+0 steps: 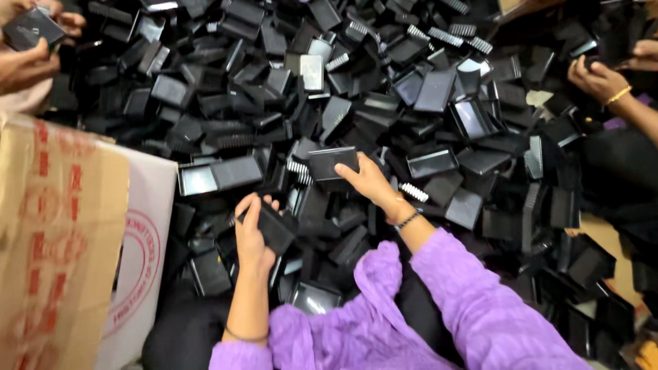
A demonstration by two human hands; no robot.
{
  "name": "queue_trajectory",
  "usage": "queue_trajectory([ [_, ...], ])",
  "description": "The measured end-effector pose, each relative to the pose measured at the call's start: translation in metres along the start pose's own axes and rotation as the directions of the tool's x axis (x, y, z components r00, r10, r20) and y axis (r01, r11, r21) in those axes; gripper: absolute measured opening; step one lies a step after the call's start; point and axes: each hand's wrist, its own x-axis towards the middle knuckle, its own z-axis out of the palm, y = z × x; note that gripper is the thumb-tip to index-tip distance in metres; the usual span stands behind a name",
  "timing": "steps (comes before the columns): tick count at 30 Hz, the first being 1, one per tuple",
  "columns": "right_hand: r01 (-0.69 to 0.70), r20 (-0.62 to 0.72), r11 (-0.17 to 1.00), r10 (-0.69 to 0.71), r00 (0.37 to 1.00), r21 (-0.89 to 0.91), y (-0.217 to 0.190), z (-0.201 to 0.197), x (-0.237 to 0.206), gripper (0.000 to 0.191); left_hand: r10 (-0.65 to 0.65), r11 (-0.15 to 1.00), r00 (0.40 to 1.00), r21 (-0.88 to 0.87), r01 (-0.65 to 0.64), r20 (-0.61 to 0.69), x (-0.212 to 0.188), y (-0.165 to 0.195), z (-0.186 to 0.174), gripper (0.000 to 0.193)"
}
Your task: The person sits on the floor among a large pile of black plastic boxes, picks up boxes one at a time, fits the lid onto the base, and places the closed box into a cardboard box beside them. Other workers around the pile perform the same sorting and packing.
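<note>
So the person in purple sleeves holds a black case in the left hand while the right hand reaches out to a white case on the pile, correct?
Not quite. The head view shows the right hand reaching to a black case, not a white one. The rest stands: the left hand holds a black case over the pile of black cases.

Left hand fingers curled closed, right hand reaching forward, fingers pinched

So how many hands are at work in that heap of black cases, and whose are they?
Wearer's own: 2, left hand gripping a black case, right hand
Top-left co-worker's hands: 2
Top-right co-worker's hands: 2
Total: 6 hands
</note>
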Motion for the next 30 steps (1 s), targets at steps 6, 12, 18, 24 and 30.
queue_trajectory([
  [6, 0.093, -0.306, 0.856, -0.281, 0.91, -0.508, 0.022, 0.016, -0.004, 0.047, 0.075, 0.993, 0.985, 0.077, -0.088, 0.157, -0.019, -0.004, -0.004, 0.027],
  [12, 0.341, -0.351, 0.841, -0.496, 0.794, -0.42, -0.025, 0.022, -0.055, 0.032, -0.111, 0.942, 0.99, 0.326, 0.078, 0.085, -0.046, -0.017, -0.011, 0.022],
  [18, 0.008, -0.225, 0.711, 0.211, 0.951, 0.703, -0.054, 0.033, -0.104, 0.026, -0.34, 0.853, 0.938, 0.443, 0.277, 0.069, -0.079, -0.047, 0.006, 0.039],
  [24, -0.09, 0.021, 0.522, 0.136, 0.99, 0.848, -0.085, 0.054, -0.151, 0.04, -0.191, 0.938, 0.97, 0.32, 0.136, 0.148, -0.084, -0.043, 0.015, 0.035],
  [30, 0.517, -0.13, 0.817, -0.559, 0.819, -0.256, -0.126, 0.035, -0.171, 0.089, 0.047, 0.902, 0.984, 0.415, -0.116, 0.172, -0.092, -0.026, 0.005, 0.033],
])
